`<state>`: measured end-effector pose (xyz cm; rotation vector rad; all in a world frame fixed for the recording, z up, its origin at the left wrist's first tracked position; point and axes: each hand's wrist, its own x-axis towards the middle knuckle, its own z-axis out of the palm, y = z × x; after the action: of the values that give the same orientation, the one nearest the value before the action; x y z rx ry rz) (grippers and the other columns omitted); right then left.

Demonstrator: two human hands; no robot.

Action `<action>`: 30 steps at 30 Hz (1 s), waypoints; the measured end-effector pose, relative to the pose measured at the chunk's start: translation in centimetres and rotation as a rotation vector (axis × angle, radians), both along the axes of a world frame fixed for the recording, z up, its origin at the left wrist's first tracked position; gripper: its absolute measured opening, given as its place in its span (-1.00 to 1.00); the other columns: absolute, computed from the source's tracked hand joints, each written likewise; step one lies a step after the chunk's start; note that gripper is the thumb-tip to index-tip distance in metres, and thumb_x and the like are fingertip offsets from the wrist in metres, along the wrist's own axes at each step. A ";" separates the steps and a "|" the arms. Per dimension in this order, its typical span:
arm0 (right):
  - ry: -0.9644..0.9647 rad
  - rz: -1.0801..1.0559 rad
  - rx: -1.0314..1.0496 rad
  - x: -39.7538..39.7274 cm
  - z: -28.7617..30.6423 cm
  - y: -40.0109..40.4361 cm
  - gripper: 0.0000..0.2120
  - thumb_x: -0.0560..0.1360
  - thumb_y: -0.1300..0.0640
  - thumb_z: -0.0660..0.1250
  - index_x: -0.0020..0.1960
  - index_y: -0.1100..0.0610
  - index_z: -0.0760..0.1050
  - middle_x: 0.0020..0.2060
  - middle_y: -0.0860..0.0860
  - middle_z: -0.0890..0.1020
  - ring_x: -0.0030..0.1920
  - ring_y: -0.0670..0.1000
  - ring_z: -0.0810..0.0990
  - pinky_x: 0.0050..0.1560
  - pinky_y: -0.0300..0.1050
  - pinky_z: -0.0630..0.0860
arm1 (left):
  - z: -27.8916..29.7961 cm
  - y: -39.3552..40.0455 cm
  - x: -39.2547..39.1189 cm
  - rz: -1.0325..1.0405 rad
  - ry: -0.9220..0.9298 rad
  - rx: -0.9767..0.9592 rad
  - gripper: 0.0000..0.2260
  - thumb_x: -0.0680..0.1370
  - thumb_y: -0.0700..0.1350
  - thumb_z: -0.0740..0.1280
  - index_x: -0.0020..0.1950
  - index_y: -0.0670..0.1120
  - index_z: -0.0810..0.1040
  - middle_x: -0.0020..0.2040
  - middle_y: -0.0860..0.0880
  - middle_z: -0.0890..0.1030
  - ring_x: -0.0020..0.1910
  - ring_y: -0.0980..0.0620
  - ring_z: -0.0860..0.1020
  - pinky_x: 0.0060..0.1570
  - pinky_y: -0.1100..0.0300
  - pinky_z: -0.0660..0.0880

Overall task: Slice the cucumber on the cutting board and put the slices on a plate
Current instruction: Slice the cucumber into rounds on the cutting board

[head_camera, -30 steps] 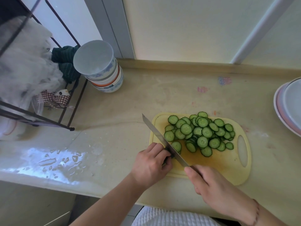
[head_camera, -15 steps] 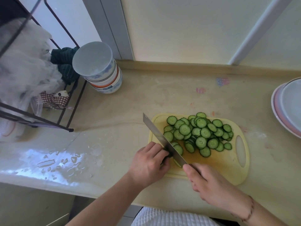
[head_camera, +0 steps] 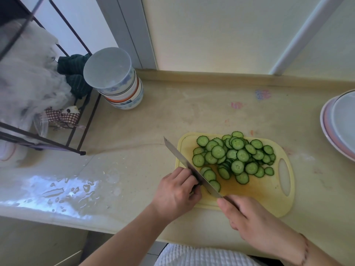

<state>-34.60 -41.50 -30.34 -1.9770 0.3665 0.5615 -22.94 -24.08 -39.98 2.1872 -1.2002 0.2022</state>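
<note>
Knife diagonal over board, tip far-left. Right hand gripping handle. Left hand curled on cucumber stub, mostly hidden. Slices piled mid-board.

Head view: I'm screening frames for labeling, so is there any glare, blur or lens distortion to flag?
Head view: bright glare on the wet countertop at lower left; wide-angle bending curves the wall edges; the cucumber slices, knife and both hands stay sharp; the plates are cut off at the right edge.
</note>
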 end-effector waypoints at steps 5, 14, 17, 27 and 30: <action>-0.047 0.004 -0.068 0.0 -0.3 0.6 -0.40 0.48 -0.36 0.01 -0.26 0.19 0.35 -0.47 -0.03 0.34 -0.45 -0.12 0.29 -0.38 -0.10 0.28 | -0.2 0.1 0.0 0.013 0.003 -0.002 -0.93 0.46 -0.21 0.39 -0.23 -0.15 0.60 -0.28 -0.03 0.50 -0.32 -0.07 0.48 -0.42 0.06 0.46; -0.021 -0.042 -0.021 -0.3 -0.2 0.7 -0.46 0.48 -0.37 0.03 -0.29 0.11 0.31 -0.49 -0.06 0.32 -0.45 -0.10 0.26 -0.39 -0.11 0.26 | -0.3 0.2 -0.1 0.014 0.002 -0.046 -0.92 0.49 -0.22 0.38 -0.20 -0.16 0.64 -0.28 -0.04 0.54 -0.31 -0.09 0.51 -0.40 0.07 0.48; 0.001 -0.056 0.026 -0.4 -0.1 0.6 -0.48 0.47 -0.36 0.06 -0.27 0.11 0.33 -0.52 -0.10 0.32 -0.46 -0.11 0.27 -0.42 -0.19 0.24 | -0.2 0.2 -0.1 0.005 0.003 -0.050 -0.94 0.48 -0.22 0.40 -0.19 -0.16 0.64 -0.28 -0.04 0.53 -0.30 -0.08 0.51 -0.39 0.08 0.48; 0.051 -0.028 0.050 0.2 -0.2 0.1 -0.51 0.49 -0.34 0.05 -0.26 0.09 0.31 -0.54 -0.13 0.31 -0.50 -0.15 0.25 -0.47 -0.30 0.21 | -0.4 0.3 0.0 -0.002 0.020 -0.054 -0.95 0.48 -0.22 0.41 -0.17 -0.15 0.65 -0.26 -0.04 0.55 -0.28 -0.08 0.53 -0.37 0.08 0.51; 0.107 -0.036 0.070 0.8 -0.8 0.1 -0.50 0.50 -0.33 0.04 -0.25 0.11 0.31 -0.53 -0.11 0.32 -0.54 -0.17 0.27 -0.51 -0.35 0.22 | -0.5 0.3 0.2 0.006 0.020 -0.053 -0.95 0.47 -0.21 0.41 -0.17 -0.15 0.65 -0.27 -0.03 0.55 -0.29 -0.07 0.52 -0.40 0.07 0.50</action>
<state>-33.78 -41.37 -31.11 -1.8743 0.4420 0.6504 -22.70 -23.79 -40.47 2.1426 -1.1648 0.2119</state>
